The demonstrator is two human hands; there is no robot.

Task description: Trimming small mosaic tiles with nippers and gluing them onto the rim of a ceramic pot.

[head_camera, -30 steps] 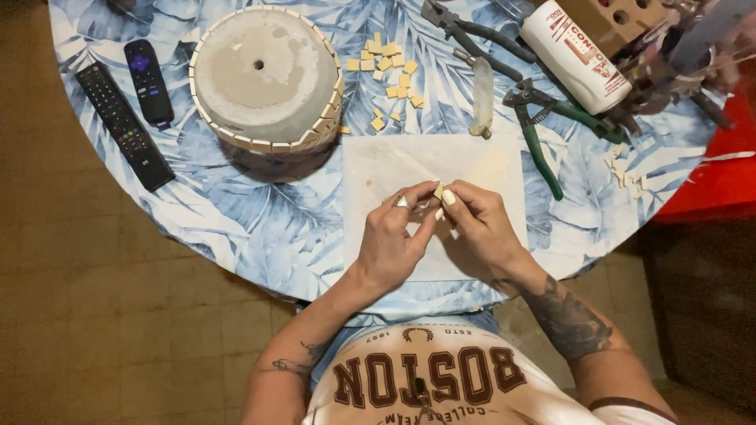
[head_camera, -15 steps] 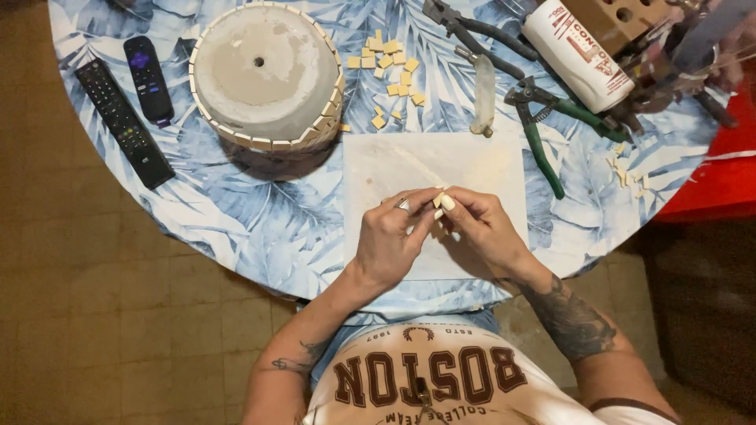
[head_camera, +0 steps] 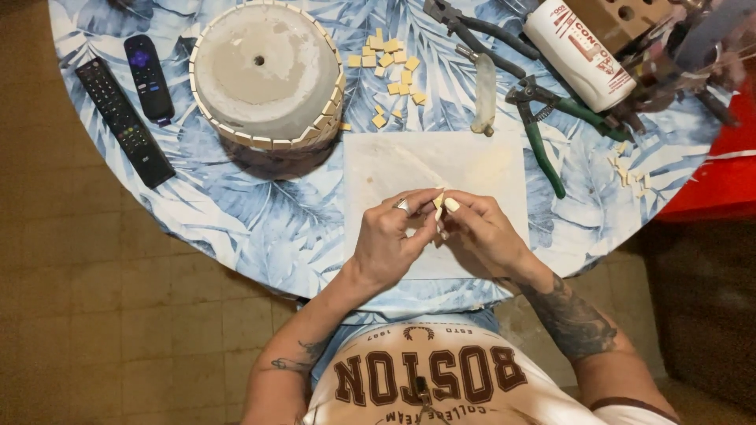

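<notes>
My left hand [head_camera: 390,240] and my right hand [head_camera: 479,230] meet over a pale sheet [head_camera: 409,161] on the round table. Between their fingertips they pinch one small cream tile piece [head_camera: 439,201]. A ring shows on my left hand. Beyond the sheet lies a loose pile of small yellow tile pieces [head_camera: 391,67]. An upturned grey pot [head_camera: 264,75] with cream tiles stuck around its rim stands at the upper left of the sheet.
Two black remotes [head_camera: 126,118] lie at the table's left edge. Green-handled nippers [head_camera: 539,134], dark pliers [head_camera: 472,27], a white glue tube [head_camera: 579,51] and a pale spatula [head_camera: 484,94] crowd the upper right. Tile scraps [head_camera: 630,169] lie near a red surface [head_camera: 720,181].
Both hands have stayed over the sheet; the fingers shifted slightly around the small tile piece.
</notes>
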